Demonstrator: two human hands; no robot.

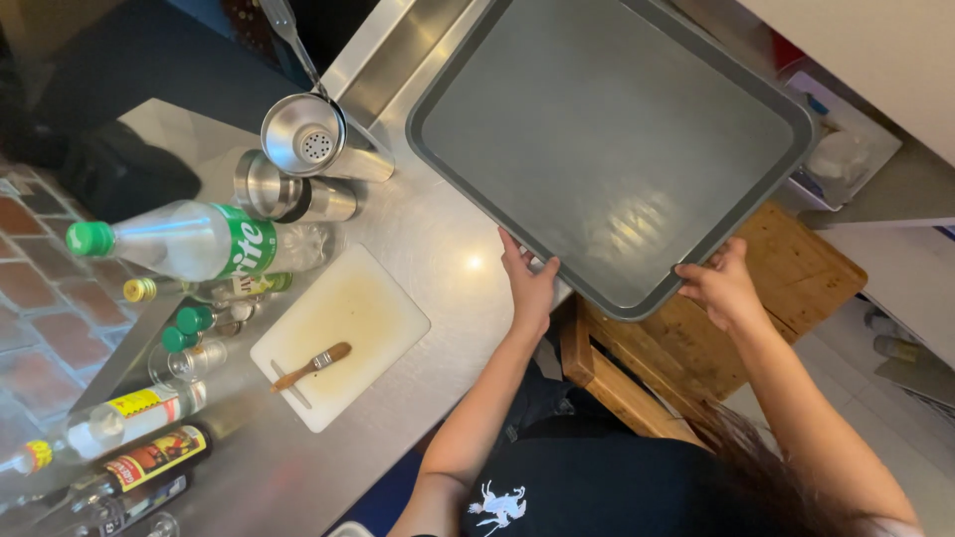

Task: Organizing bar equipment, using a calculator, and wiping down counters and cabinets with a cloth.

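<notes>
One large grey tray (607,139). Two hands on its near edge: left hand (529,288), right hand (721,286). One white cutting board (343,333) with one wooden-handled knife (311,366). Two steel shaker cups (288,196). One steel strainer (304,134). One large clear soda bottle (189,242) with green cap. Several smaller bottles (149,452) along the left, at least six, exact count unclear. One wooden stool (716,328).

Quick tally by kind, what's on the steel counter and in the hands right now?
Trays: 1, the grey tray, held at its near edge by the left hand and right hand.
Cutting boards: 1, the white board.
Knives: 1, the wooden-handled knife.
Steel shaker parts: 2, strainer cap and cup.
Bottles: at least 7, some partly hidden, such as the clear green-capped one.
Total: at least 12.
</notes>
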